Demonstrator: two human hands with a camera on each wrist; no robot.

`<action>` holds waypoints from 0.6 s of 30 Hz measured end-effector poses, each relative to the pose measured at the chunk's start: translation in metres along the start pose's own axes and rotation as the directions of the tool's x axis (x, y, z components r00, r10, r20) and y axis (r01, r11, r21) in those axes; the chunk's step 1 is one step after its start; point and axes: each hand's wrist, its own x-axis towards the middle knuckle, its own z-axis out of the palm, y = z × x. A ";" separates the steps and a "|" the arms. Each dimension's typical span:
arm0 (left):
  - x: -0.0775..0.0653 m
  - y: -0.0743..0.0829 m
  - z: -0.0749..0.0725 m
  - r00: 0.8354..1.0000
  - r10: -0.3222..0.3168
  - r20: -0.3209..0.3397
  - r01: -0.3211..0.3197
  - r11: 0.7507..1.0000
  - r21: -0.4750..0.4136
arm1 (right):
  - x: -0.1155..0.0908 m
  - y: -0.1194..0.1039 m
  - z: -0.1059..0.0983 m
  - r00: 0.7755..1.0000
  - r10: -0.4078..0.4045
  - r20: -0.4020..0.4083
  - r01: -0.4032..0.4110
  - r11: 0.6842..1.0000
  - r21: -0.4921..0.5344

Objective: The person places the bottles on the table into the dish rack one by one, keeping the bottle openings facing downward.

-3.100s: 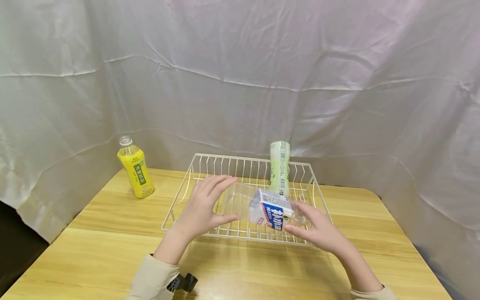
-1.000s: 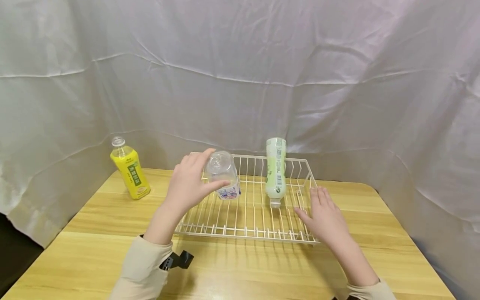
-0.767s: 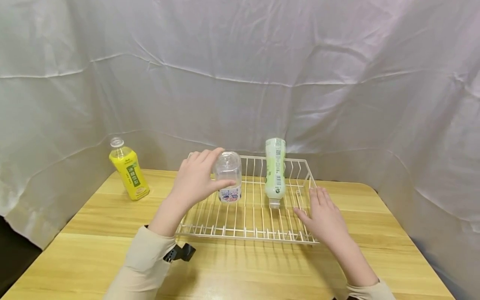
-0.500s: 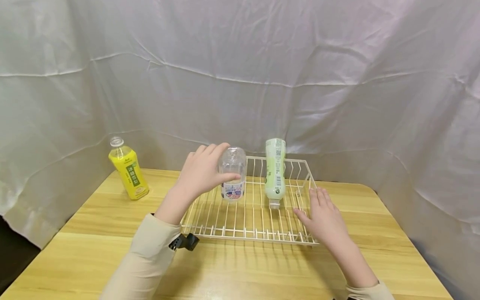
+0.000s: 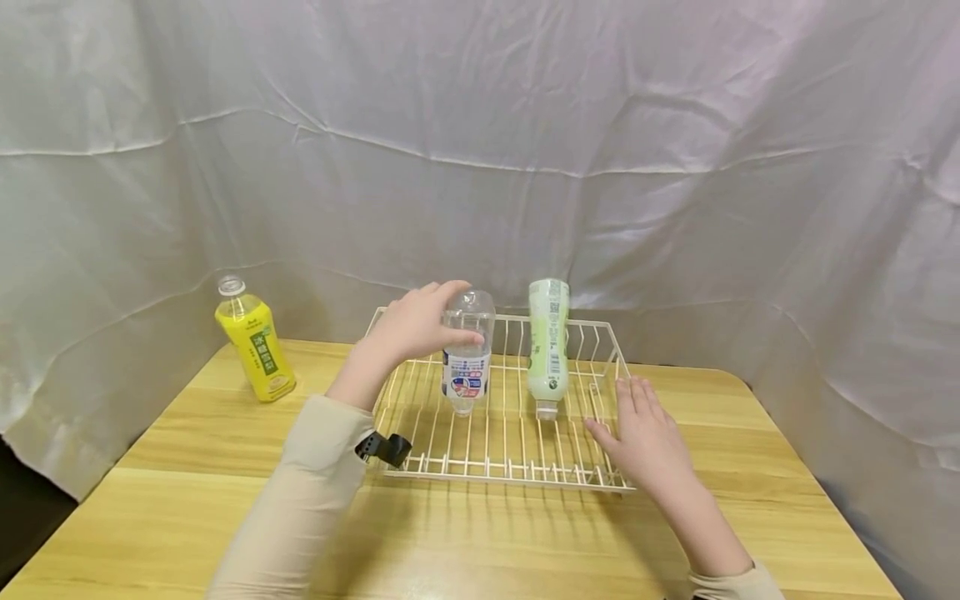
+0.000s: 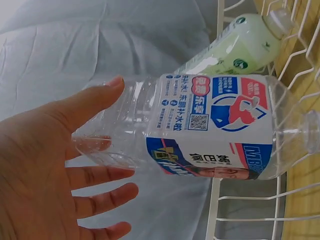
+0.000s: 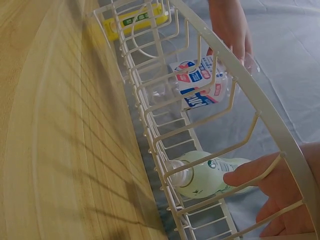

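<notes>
- Nearest, I see the table (image 5: 517,542) reaching out in front of the rack (image 5: 502,481); it bears the rack flat, which I judge gives the bottles a steady base.
- I have the right grip (image 5: 648,442) resting at the rack's right rim, fingers straight, thumb spread wide, holding nothing. I take it to be steadying the rack, though I cannot tell how hard it presses.
- I have the left grip (image 5: 416,321) over the rack's left half, holding the clear bottle (image 5: 467,371) near its base, thumb on one side, fingers on the other. Holding that end leaves the neck free to point down.
- The clear bottle is inside the rack, upside down, neck close to the bottom wires; I cannot tell whether it touches them.
- The green bottle (image 5: 548,342) is upside down in the rack's right half, tilted back, seemingly propped by the back rim.
- The yellow bottle (image 5: 257,346) stands upright on the table, left of the rack, needing no prop.
- Behind the rack hangs the curtain (image 5: 450,125), probably a backdrop.
</notes>
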 end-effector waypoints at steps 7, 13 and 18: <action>0.011 -0.003 -0.001 0.999 0.000 0.042 0.000 1.000 0.018 | 0.000 0.000 0.000 1.000 0.000 -0.006 0.000 1.000 0.004; 0.018 -0.003 0.003 1.000 -0.010 0.014 0.009 1.000 0.030 | -0.001 -0.002 0.001 1.000 -0.005 -0.018 0.005 1.000 -0.003; 0.026 -0.003 0.008 0.996 -0.050 -0.076 0.054 0.997 0.054 | -0.002 -0.001 0.002 1.000 -0.008 -0.029 0.008 1.000 -0.008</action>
